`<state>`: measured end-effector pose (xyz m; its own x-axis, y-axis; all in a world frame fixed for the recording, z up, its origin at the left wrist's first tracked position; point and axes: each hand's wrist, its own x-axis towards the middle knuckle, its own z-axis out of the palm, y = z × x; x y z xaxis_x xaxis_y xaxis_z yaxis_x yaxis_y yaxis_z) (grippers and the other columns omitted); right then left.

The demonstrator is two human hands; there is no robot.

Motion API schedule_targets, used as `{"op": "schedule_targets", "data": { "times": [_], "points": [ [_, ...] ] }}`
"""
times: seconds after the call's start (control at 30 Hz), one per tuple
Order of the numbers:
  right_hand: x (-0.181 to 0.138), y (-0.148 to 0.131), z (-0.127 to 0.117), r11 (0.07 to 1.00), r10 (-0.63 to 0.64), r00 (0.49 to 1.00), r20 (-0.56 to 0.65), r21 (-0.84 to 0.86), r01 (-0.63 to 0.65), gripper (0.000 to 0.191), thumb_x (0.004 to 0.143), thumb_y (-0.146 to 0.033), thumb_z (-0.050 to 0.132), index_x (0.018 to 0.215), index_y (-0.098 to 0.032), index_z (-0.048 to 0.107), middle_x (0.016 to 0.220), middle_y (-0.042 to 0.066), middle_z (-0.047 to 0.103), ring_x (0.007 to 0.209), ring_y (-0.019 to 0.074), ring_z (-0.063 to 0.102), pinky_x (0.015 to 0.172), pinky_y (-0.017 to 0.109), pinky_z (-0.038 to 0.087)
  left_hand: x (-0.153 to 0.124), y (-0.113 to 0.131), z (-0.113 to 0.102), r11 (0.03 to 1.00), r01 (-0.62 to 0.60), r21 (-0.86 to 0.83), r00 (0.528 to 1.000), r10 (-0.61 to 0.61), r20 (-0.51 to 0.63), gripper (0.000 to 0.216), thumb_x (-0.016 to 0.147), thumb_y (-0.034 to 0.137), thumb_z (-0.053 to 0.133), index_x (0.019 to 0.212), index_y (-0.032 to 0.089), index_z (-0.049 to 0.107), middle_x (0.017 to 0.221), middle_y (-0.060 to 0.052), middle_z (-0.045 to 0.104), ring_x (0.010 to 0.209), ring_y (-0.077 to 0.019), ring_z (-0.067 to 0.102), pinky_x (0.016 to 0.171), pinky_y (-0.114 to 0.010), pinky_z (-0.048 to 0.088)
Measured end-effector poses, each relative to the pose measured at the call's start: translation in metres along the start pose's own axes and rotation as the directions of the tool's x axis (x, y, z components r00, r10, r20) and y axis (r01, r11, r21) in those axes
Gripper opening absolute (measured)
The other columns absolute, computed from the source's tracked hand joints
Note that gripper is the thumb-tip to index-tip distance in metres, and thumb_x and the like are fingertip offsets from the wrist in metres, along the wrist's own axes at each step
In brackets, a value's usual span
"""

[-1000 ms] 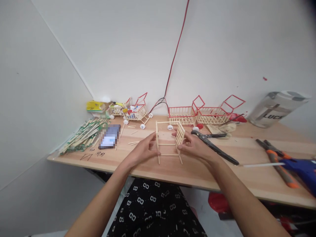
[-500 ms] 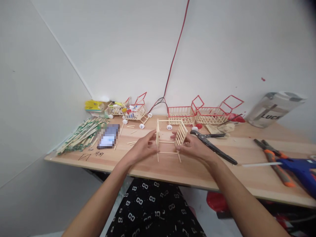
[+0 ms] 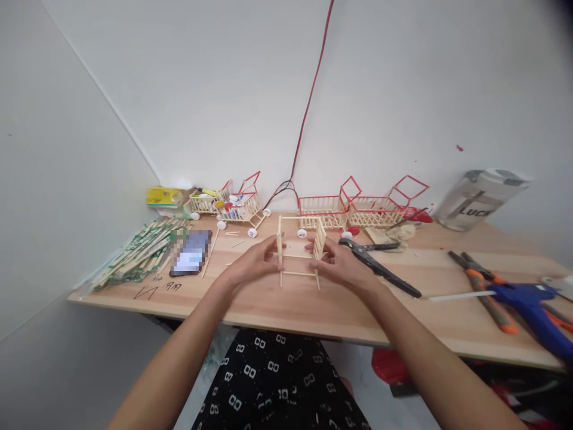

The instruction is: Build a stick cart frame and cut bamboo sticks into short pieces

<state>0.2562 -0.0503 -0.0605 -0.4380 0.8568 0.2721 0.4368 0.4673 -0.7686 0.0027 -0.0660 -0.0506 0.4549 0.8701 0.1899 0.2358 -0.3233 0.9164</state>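
A small frame of thin wooden sticks (image 3: 299, 253) stands on the wooden table (image 3: 340, 304) in front of me. My left hand (image 3: 254, 261) pinches its left upright side. My right hand (image 3: 340, 263) grips its right slatted panel. Both hands have fingers closed on the sticks. The frame's two lower legs rest on the tabletop.
Black scissors (image 3: 380, 267) lie just right of my right hand. Orange-handled pliers (image 3: 486, 289) and a blue glue gun (image 3: 530, 306) are at the far right. Finished red-rimmed stick carts (image 3: 358, 206) line the wall. A phone (image 3: 191, 252) and a bundle of sticks (image 3: 134, 254) lie left.
The right slatted panel has swung from slanted to more upright against the frame. Both hands stay on the frame; the view shifted slightly.
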Motion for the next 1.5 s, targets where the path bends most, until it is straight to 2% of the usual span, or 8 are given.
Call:
{"op": "schedule_targets", "data": {
  "times": [0.33,0.5,0.73,0.83,0.97,1.1,1.37,1.5],
  "points": [
    [-0.001,0.001,-0.001,1.000,0.019,1.000,0.002,0.016,-0.019,0.057,0.079,-0.035,0.064,0.132,-0.022,0.050,0.119,0.010,0.064,0.072,0.0158,0.062,0.071,0.034,0.051,-0.006,0.007,-0.001,1.000,-0.023,0.005,0.999,0.023,-0.035,0.091,0.069,0.032,0.078,0.146,0.027,0.031,0.150,-0.014,0.035,0.137,-0.0343,0.035,0.111,-0.053,0.029],
    [-0.001,0.010,-0.003,1.000,-0.002,1.000,-0.021,-0.004,0.002,0.070,0.079,-0.039,0.064,0.142,-0.023,0.039,0.128,0.013,0.059,0.080,0.0191,0.063,0.076,0.037,0.051,-0.003,0.017,-0.003,0.981,-0.190,-0.025,0.966,0.183,-0.182,0.084,0.080,0.040,0.067,0.149,0.032,0.020,0.156,-0.010,0.024,0.140,-0.0288,0.029,0.112,-0.048,0.029],
    [-0.003,0.008,-0.004,0.997,-0.081,0.990,-0.114,-0.022,0.079,0.080,0.081,-0.039,0.063,0.150,-0.028,0.023,0.140,0.010,0.049,0.102,0.0226,0.059,0.085,0.036,0.050,0.006,0.028,0.003,0.904,-0.296,0.308,0.877,0.385,-0.287,0.065,0.085,0.040,0.060,0.144,0.031,0.034,0.152,-0.010,0.033,0.134,-0.0276,0.039,0.105,-0.045,0.038],
    [-0.002,0.008,-0.004,0.998,-0.065,0.993,-0.097,-0.027,0.062,0.080,0.081,-0.040,0.062,0.150,-0.027,0.023,0.139,0.011,0.050,0.093,0.0210,0.061,0.084,0.038,0.050,0.010,0.034,0.004,0.865,-0.326,0.381,0.844,0.448,-0.296,0.059,0.086,0.040,0.059,0.141,0.028,0.040,0.149,-0.010,0.038,0.134,-0.0273,0.039,0.105,-0.043,0.038],
    [-0.002,0.010,-0.002,0.999,-0.027,0.997,-0.077,-0.035,0.025,0.080,0.081,-0.039,0.061,0.150,-0.026,0.023,0.137,0.012,0.052,0.083,0.0193,0.061,0.081,0.039,0.051,0.021,0.038,0.002,0.906,-0.383,0.182,0.814,0.424,-0.397,0.046,0.093,0.044,0.046,0.135,0.025,0.048,0.142,-0.010,0.047,0.127,-0.0246,0.048,0.102,-0.040,0.041],
    [-0.003,0.011,-0.003,0.998,-0.044,0.994,-0.102,-0.043,0.039,0.073,0.085,-0.040,0.056,0.150,-0.025,0.025,0.140,0.013,0.050,0.103,0.0250,0.060,0.086,0.041,0.048,0.038,0.039,-0.008,0.925,-0.376,-0.047,0.797,0.297,-0.526,0.046,0.093,0.047,0.044,0.128,0.020,0.055,0.125,-0.012,0.062,0.113,-0.0233,0.060,0.091,-0.038,0.049],
    [-0.004,0.006,-0.004,0.989,-0.126,0.974,-0.186,0.050,0.138,0.066,0.090,-0.050,0.047,0.147,-0.020,0.032,0.146,0.013,0.043,0.130,0.0276,0.044,0.098,0.040,0.042,0.049,0.094,-0.014,0.873,-0.300,0.385,0.850,0.428,-0.307,0.020,0.084,0.032,0.061,0.095,0.021,0.075,0.101,-0.006,0.073,0.100,-0.0205,0.065,0.093,-0.036,0.046],
    [-0.004,0.004,-0.003,0.985,-0.147,0.973,-0.179,0.060,0.160,0.068,0.090,-0.054,0.046,0.147,-0.019,0.033,0.146,0.014,0.044,0.130,0.0281,0.044,0.096,0.039,0.042,0.052,0.095,-0.006,0.894,-0.287,0.343,0.855,0.400,-0.328,0.026,0.087,0.036,0.057,0.100,0.019,0.073,0.107,-0.007,0.072,0.106,-0.0211,0.063,0.097,-0.037,0.044]
  ]
}}
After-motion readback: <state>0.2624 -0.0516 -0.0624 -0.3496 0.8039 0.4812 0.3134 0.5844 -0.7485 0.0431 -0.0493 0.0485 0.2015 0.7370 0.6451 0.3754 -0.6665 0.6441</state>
